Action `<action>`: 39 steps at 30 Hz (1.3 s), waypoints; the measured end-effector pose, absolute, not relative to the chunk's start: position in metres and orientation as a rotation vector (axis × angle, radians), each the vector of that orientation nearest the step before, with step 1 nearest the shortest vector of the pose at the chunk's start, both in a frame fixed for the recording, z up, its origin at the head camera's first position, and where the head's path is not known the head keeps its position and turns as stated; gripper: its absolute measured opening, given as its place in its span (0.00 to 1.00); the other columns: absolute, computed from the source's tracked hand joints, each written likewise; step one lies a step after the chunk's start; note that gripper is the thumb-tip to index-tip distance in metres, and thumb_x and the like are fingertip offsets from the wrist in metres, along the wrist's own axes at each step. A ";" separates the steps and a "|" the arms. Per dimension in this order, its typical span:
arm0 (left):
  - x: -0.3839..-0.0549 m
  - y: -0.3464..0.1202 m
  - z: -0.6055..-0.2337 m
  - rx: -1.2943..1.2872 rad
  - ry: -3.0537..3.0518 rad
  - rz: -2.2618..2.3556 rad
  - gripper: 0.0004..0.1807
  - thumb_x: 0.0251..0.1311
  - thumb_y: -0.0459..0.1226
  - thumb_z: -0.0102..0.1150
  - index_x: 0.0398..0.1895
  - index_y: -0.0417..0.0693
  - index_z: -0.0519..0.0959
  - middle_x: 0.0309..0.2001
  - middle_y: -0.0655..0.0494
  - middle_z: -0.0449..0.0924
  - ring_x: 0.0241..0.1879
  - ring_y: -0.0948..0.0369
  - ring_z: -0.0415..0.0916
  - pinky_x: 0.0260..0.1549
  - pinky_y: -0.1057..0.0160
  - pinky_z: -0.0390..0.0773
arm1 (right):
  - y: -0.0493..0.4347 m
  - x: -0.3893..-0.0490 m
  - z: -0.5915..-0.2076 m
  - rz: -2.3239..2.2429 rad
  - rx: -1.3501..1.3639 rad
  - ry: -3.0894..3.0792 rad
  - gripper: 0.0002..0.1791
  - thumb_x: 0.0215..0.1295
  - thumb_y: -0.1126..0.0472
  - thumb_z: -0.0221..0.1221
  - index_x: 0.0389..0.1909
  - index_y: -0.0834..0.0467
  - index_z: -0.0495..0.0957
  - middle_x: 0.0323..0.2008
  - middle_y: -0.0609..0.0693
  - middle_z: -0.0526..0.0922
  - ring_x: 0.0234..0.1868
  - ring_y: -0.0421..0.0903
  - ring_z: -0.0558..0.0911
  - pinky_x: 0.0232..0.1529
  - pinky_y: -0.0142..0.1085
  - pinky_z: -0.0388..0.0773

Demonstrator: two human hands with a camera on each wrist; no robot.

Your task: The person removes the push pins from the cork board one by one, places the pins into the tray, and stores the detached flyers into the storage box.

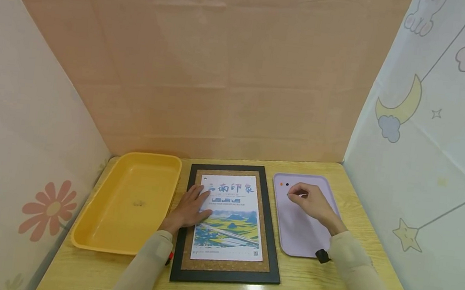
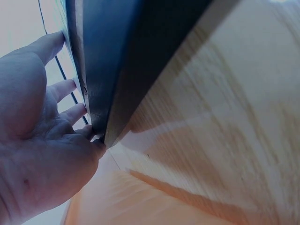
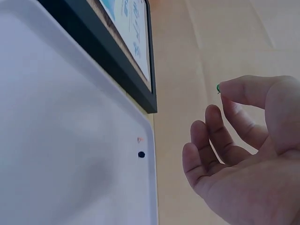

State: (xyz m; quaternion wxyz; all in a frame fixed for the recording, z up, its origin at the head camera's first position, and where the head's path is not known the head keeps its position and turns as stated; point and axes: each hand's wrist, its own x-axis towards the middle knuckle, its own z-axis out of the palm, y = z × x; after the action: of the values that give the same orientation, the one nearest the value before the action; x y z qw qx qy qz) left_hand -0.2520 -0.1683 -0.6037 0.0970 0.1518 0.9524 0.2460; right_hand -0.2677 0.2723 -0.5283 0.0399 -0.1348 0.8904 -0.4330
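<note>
A printed poster [image 1: 228, 230] lies on a cork board [image 1: 227, 266] with a black frame [image 1: 223, 278]. My left hand [image 1: 188, 208] rests across the frame's left side with spread fingers on the poster's upper left. A small dark dot shows at the poster's upper left corner. Over the lilac tray [image 1: 297, 236], my right hand [image 1: 311, 201] pinches a tiny green thumbtack [image 3: 218, 87] between thumb and index finger, its metal point showing below. Near the tray's far left corner lie an orange thumbtack [image 1: 281, 184] and a black thumbtack [image 1: 287, 184].
Left of the board stands a yellow tray [image 1: 137, 220] with raised walls. A peach backdrop [image 1: 223, 77] closes off the table's far edge, and patterned panels flank both sides. A black object [image 1: 322, 256] sits by the right sleeve.
</note>
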 end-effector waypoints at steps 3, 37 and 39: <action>-0.248 -0.166 -0.595 0.452 2.822 0.715 0.44 0.78 0.50 0.64 0.90 0.44 0.62 0.93 0.36 0.48 0.93 0.34 0.40 0.91 0.28 0.43 | 0.278 -0.274 -0.533 -1.311 -0.387 2.752 0.09 0.81 0.60 0.68 0.50 0.63 0.88 0.49 0.55 0.93 0.51 0.45 0.87 0.56 0.35 0.83; -0.248 -0.166 -0.599 0.447 2.838 0.751 0.43 0.77 0.50 0.65 0.89 0.45 0.64 0.93 0.37 0.49 0.92 0.34 0.42 0.90 0.26 0.45 | 0.294 -0.331 -0.560 -1.167 -0.176 2.831 0.11 0.85 0.60 0.63 0.53 0.64 0.85 0.57 0.66 0.89 0.60 0.63 0.85 0.62 0.53 0.82; -0.247 -0.164 -0.594 0.446 2.836 0.734 0.43 0.77 0.49 0.65 0.89 0.44 0.64 0.92 0.36 0.50 0.92 0.34 0.43 0.90 0.26 0.45 | 0.294 -0.333 -0.563 -1.148 -0.155 2.832 0.10 0.85 0.61 0.63 0.52 0.64 0.85 0.56 0.67 0.89 0.59 0.63 0.85 0.62 0.54 0.82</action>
State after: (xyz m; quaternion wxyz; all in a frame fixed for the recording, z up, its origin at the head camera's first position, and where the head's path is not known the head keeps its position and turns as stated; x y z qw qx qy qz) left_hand -0.2467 -0.1638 -0.5937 0.0892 0.1499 0.9533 0.2466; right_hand -0.3332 0.2940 -0.5625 0.0407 -0.0506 0.9248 -0.3749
